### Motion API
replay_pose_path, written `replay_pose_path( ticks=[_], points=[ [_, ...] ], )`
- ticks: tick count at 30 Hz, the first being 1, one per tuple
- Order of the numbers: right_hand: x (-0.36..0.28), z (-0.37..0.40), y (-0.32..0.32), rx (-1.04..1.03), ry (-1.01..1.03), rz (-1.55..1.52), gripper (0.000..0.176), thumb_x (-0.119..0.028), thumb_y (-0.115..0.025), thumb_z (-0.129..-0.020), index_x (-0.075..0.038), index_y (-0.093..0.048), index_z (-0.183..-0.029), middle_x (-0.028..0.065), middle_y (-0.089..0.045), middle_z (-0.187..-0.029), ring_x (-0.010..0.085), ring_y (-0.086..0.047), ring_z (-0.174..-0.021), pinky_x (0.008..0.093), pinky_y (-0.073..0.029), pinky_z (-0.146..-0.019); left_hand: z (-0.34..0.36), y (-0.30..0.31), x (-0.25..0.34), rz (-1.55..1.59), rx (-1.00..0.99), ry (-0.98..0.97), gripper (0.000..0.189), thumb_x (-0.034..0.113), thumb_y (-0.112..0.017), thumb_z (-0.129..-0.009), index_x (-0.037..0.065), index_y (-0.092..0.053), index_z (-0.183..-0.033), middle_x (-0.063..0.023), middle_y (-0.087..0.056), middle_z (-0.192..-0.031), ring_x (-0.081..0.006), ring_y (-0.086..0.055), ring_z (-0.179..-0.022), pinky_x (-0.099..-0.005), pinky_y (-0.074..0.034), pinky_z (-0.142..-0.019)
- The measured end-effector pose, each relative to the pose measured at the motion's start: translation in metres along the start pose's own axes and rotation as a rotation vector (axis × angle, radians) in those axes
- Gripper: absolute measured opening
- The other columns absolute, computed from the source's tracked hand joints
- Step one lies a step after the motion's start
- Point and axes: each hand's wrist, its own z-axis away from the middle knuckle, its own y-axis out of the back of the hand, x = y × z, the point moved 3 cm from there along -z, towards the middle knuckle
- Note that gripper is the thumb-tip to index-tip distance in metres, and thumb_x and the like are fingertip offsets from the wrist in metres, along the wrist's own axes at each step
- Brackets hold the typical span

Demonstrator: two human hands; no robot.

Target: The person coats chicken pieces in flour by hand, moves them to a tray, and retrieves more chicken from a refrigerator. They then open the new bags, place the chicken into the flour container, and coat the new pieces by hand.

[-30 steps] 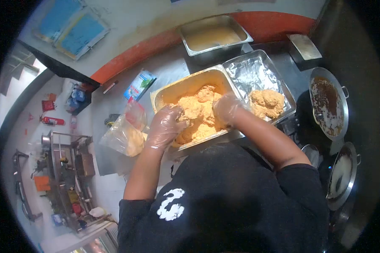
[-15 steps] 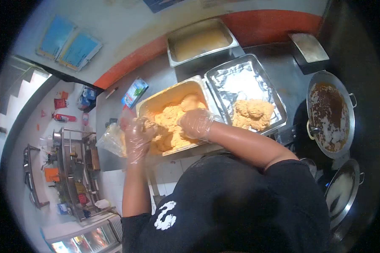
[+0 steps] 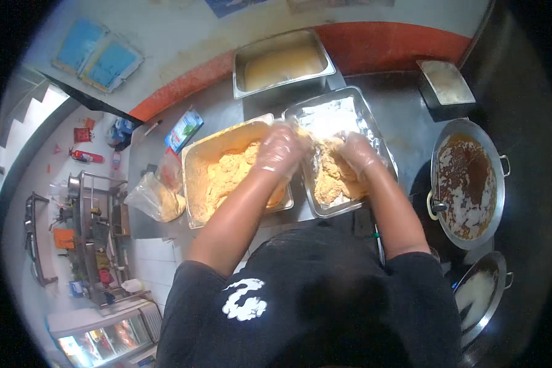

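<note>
Inspector: Report the position of the breaded pieces relative to the hands.

Operator: On my remote feed, the breaded pieces (image 3: 334, 184) sit in the foil-lined tray (image 3: 332, 111), right of the frame's centre. The right hand (image 3: 360, 153) is at their upper right side, fingers pointing toward the upper left. The left hand (image 3: 282, 147) is to their upper left, where the tray meets the pale tub (image 3: 194, 172).

Inspector: State of each hand?

Operator: Both are in clear gloves. I see the right hand's fingers bent down at the top of the pile; glare and blur prevent me from confirming a grip. The left hand is blurred, its fingers turned toward the right hand. I cannot tell whether it holds anything.

Inspector: Surroundings?

Operator: The tub, left of centre, contains crumbly coating (image 3: 224, 178), mostly left of the left forearm. A plastic bag (image 3: 147, 195) lies beside it, further left on the worktop (image 3: 389, 95). Behind, at upper centre, I note a steel pan (image 3: 240, 70) of cloudy liquid. At the right of the frame, a wide frying pan (image 3: 498, 184) contains brown, foamy oil.
</note>
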Motion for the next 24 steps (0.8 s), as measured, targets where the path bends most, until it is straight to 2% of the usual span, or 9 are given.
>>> replay_pose_path(
  ticks=[3, 6, 8, 11, 14, 16, 19, 23, 24],
  points=[
    [-0.025, 0.039, 0.025, 0.234, 0.053, 0.489, 0.036, -0.015, -0.075, -0.090, -0.003, -0.076, -0.124, 0.0253, -0.076, -0.114, 0.0397, -0.075, -0.104, 0.0477, -0.058, -0.093, 0.017, -0.004, 0.012, -0.182, -0.099, -0.089, 0.044, 0.034, -0.082, -0.088, 0.000, -0.072, -0.115, -0.0245, -0.074, -0.112, -0.0393, -0.071, -0.104, -0.0470, -0.056, -0.095],
    [-0.037, 0.069, 0.046, 0.289, 0.095, 0.381, 0.042, -0.014, -0.072, -0.089, -0.004, -0.074, -0.130, 0.0261, -0.076, -0.118, 0.0404, -0.074, -0.106, 0.0465, -0.058, -0.096, 0.040, 0.026, -0.030, -0.053, 0.109, -0.224, 0.043, 0.035, -0.080, -0.090, 0.001, -0.072, -0.116, -0.0242, -0.073, -0.114, -0.0378, -0.070, -0.108, -0.0479, -0.055, -0.098],
    [-0.046, 0.083, 0.051, 0.299, 0.172, 0.298, 0.045, -0.013, -0.071, -0.089, -0.004, -0.073, -0.132, 0.0262, -0.075, -0.119, 0.0406, -0.074, -0.108, 0.0461, -0.057, -0.098, 0.056, 0.055, -0.074, -0.009, 0.081, 0.040, 0.049, 0.036, -0.079, -0.092, 0.001, -0.070, -0.126, -0.0265, -0.072, -0.124, -0.0400, -0.068, -0.120, -0.0484, -0.051, -0.109],
    [-0.074, 0.095, 0.027, 0.278, 0.451, 0.276, 0.043, -0.010, -0.070, -0.087, -0.001, -0.074, -0.129, 0.0260, -0.075, -0.121, 0.0395, -0.072, -0.114, 0.0456, -0.055, -0.103, 0.075, 0.071, -0.165, -0.371, -0.022, 0.341, 0.068, 0.040, -0.078, -0.093, 0.000, -0.060, -0.145, -0.0291, -0.067, -0.139, -0.0426, -0.063, -0.132, -0.0488, -0.047, -0.115],
    [-0.134, 0.102, -0.026, 0.116, 0.679, 0.164, 0.042, -0.010, -0.071, -0.087, 0.001, -0.074, -0.127, 0.0259, -0.075, -0.122, 0.0379, -0.071, -0.116, 0.0446, -0.055, -0.105, 0.072, 0.068, -0.220, -0.408, -0.164, 0.477, 0.087, 0.045, -0.077, -0.093, 0.001, -0.043, -0.160, -0.0306, -0.061, -0.150, -0.0431, -0.056, -0.143, -0.0491, -0.045, -0.118],
    [-0.160, 0.087, -0.078, -0.009, 0.794, 0.394, 0.039, -0.010, -0.071, -0.088, 0.001, -0.073, -0.125, 0.0243, -0.075, -0.123, 0.0361, -0.072, -0.116, 0.0437, -0.055, -0.106, 0.058, 0.061, -0.246, -0.284, -0.156, 0.497, 0.097, 0.049, -0.076, -0.091, 0.000, -0.035, -0.164, -0.0313, -0.056, -0.155, -0.0430, -0.054, -0.145, -0.0485, -0.043, -0.120],
    [-0.220, 0.069, -0.134, -0.390, 0.575, 1.001, 0.035, -0.016, -0.072, -0.092, -0.004, -0.076, -0.124, 0.0203, -0.078, -0.118, 0.0341, -0.075, -0.113, 0.0445, -0.059, -0.100, 0.037, 0.041, -0.290, -0.035, -0.133, 0.512, 0.092, 0.050, -0.073, -0.090, -0.002, -0.042, -0.160, -0.0308, -0.055, -0.156, -0.0422, -0.055, -0.145, -0.0474, -0.044, -0.120],
    [-0.180, -0.009, -0.219, -0.232, 0.263, 0.875, 0.027, -0.017, -0.066, -0.097, -0.004, -0.078, -0.118, 0.0221, -0.077, -0.122, 0.0357, -0.075, -0.117, 0.0450, -0.059, -0.100, 0.012, 0.025, -0.291, -0.166, -0.060, 0.339, 0.073, 0.047, -0.070, -0.087, -0.002, -0.066, -0.142, -0.0286, -0.064, -0.146, -0.0401, -0.064, -0.136, -0.0463, -0.051, -0.113],
    [-0.177, -0.015, -0.225, -0.216, 0.177, 0.803, 0.026, -0.016, -0.063, -0.100, -0.003, -0.079, -0.116, 0.0226, -0.077, -0.124, 0.0361, -0.074, -0.119, 0.0446, -0.059, -0.100, 0.017, 0.027, -0.278, -0.003, -0.112, 0.388, 0.072, 0.045, -0.073, -0.085, 0.000, -0.068, -0.141, -0.0279, -0.067, -0.143, -0.0403, -0.065, -0.134, -0.0462, -0.053, -0.111]
  ],
)
